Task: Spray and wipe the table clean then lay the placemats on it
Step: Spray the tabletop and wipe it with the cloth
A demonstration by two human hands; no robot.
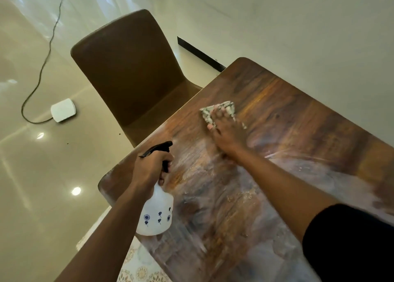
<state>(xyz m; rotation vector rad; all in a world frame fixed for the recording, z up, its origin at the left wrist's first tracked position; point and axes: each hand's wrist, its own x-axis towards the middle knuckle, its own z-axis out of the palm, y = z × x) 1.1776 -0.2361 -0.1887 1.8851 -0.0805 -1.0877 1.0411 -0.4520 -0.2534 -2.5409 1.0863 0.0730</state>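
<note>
Your right hand (227, 130) presses flat, fingers straight, on the cloth (219, 111); your left hand (152, 167) grips the spray bottle (156, 215), arm outstretched.

Wooden table (298, 115): rounded corners, dark grain, top streaked with whitish smears and small crumbs, densest toward the near end and right edge. A speckled cloth (219, 111) lies flat on the top near the far-left edge, under the right hand (227, 130) that presses it down. Glossy tiled floor (42, 196) carries a brown chair (128, 68) at the table's far-left edge, a white box (63, 110) with a dark cable (45, 57), and a patterned mat (138, 269) by the near-left corner.
</note>
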